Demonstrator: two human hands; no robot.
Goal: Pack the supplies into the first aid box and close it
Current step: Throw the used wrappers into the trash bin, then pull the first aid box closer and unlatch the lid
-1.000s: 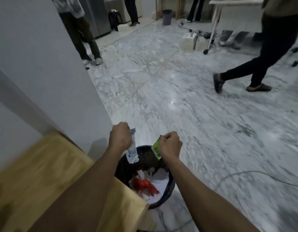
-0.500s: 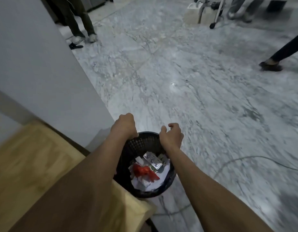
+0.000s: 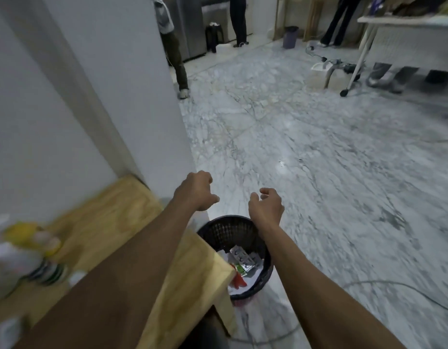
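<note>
My left hand and my right hand hover above a black mesh waste bin on the floor, both empty with loosely curled fingers. In the bin lie a white printed wrapper, a green wrapper and something red on white paper. Blurred supplies, yellow, white and green, sit at the left on the wooden table. No first aid box shows in view.
A white wall corner rises behind the table. Marble floor stretches ahead, with a cable lying at the right. Several people stand at the back, near a fridge and a white table.
Both hands let go of the white and green wrappers, which now lie in the bin. The hands have risen and the view has tilted up and swung left, showing the table's supplies.
</note>
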